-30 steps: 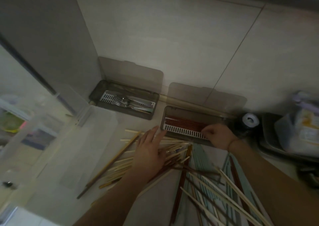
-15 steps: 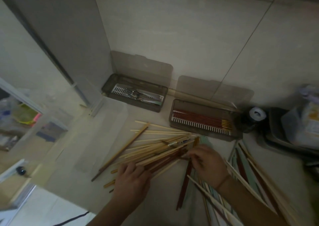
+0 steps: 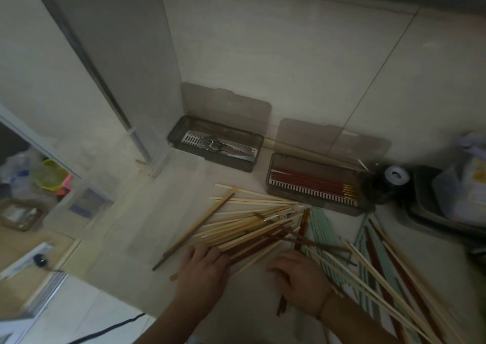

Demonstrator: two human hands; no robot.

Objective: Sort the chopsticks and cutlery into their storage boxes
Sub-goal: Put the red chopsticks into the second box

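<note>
Touching chopsticks (image 3: 252,228), hands (image 3: 203,272) both atop

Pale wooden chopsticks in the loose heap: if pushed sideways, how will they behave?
The pale wooden chopsticks look thin, straight and stiff, so probably light. They lie crossed over dark brown chopsticks, so pushing one likely shifts its neighbours.

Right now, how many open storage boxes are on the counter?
2. The left box, by the wall corner, holds metal cutlery. The right box holds red chopsticks, just behind the loose chopstick pile. Both lids lean against the wall. None appears hidden.
</note>
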